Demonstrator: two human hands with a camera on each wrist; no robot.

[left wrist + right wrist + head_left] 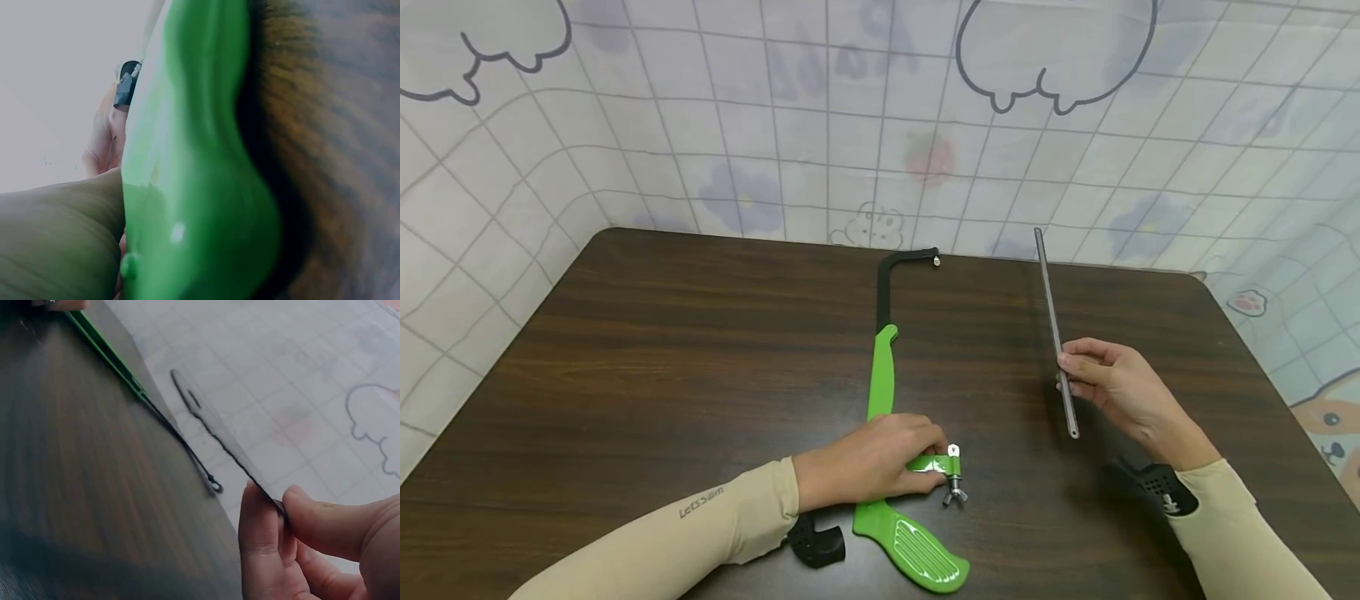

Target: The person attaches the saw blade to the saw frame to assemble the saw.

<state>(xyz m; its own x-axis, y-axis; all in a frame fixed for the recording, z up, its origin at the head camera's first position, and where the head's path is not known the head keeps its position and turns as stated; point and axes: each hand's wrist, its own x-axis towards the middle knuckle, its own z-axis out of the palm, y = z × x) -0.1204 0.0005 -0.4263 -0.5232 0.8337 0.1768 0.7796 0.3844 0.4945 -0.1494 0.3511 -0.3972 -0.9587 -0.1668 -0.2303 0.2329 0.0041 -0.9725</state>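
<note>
A green hacksaw frame (882, 375) lies on the table, its black front bar (884, 292) pointing away and its ribbed handle (921, 552) toward me. My left hand (880, 457) grips the frame just ahead of the handle, around the short green arm with the wing nut (955, 497) and metal blade pin. Green plastic of the frame (194, 125) fills much of the left wrist view. Between thumb and fingers, my right hand (1123, 396) pinches a thin grey hacksaw blade (1049, 292) near its close end. The toothed edge of that blade (215, 439) shows in the right wrist view.
The dark wood-grain table (662, 375) ends in rounded far corners. Behind it hangs a white gridded cloth (805, 133) with cartoon prints, which also runs along both sides. Black wrist straps (1165, 490) sit by the cream sleeves.
</note>
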